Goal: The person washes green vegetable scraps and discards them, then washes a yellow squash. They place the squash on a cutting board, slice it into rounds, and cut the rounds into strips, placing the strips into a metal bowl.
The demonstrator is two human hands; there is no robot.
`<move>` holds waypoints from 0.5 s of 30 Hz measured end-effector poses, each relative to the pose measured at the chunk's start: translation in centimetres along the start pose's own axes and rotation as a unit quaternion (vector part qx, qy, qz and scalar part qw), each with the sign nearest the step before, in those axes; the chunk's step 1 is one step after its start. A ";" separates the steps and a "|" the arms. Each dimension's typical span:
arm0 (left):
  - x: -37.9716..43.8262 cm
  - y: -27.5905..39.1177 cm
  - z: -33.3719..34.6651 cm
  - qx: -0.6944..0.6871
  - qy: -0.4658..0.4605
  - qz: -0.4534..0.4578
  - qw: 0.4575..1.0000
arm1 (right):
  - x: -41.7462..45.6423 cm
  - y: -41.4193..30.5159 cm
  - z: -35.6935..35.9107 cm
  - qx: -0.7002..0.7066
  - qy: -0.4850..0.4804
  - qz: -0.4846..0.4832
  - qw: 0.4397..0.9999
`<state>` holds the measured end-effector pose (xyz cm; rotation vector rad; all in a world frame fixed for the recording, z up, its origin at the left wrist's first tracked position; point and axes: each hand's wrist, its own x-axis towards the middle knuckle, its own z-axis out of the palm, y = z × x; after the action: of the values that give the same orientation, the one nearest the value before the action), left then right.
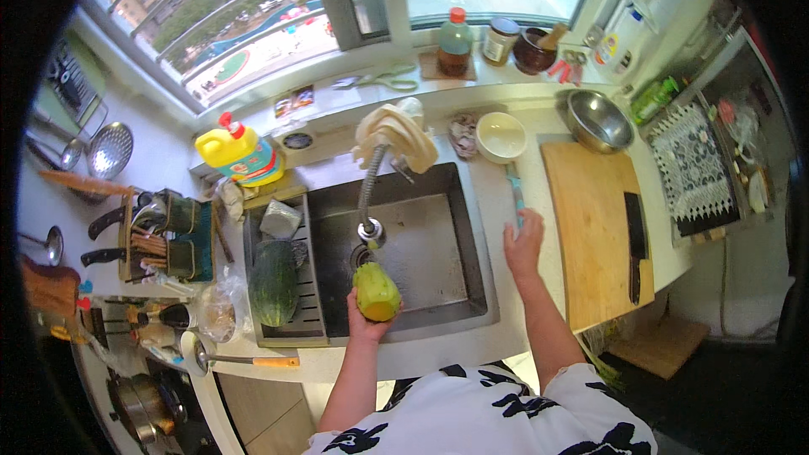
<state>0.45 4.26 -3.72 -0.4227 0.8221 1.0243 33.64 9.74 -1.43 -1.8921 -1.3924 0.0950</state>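
Note:
Over the near part of the steel sink (423,240), my left hand (366,322) holds a peeled, pale green fruit or vegetable (377,292) with a yellow-orange cut end. It sits just below the spray head of the flexible faucet (370,227). My right hand (524,243) is on the counter right of the sink, its fingers on the handle of a light blue tool (515,186), which looks like a peeler or knife; whether they grip it is unclear. The tool's far end lies by a cream bowl (501,138).
A wooden cutting board (591,234) with a black cleaver (635,246) lies at right, a steel bowl (600,121) behind it. A dark green melon (275,284) rests on the sink's left rack. A ladle (253,361) lies at the counter's near left edge.

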 end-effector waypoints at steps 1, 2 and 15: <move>0.1 0.0 0.6 -0.013 0.001 0.002 1.000 | -0.4 -1.5 1.0 0.051 -0.022 -0.009 0.998; 0.1 0.0 1.0 -0.020 0.009 -0.002 1.000 | -1.0 -3.2 2.1 0.140 -0.129 0.059 0.980; 0.6 0.9 0.1 -0.019 -0.016 0.031 0.999 | 4.5 -13.1 10.2 0.275 -0.259 -0.007 0.926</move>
<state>-0.13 5.08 -4.13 -0.4148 0.7915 1.1036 20.38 20.33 1.10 -1.4245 -1.5057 0.9384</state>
